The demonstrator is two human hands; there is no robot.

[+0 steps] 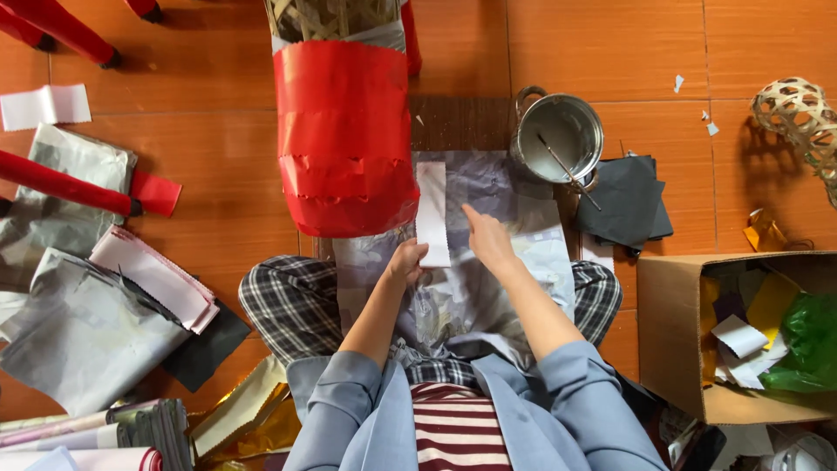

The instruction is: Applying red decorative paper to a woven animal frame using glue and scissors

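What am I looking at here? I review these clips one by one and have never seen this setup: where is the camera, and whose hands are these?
The single picture comes from a camera on a person's head, looking down at their lap as they sit on an orange tiled floor. The left hand pinches the lower end of a white paper strip; the right hand points a finger beside it. Nearby stand a red paper-wrapped frame, a metal pot with a stick, dark paper sheets and a cardboard box of scraps.
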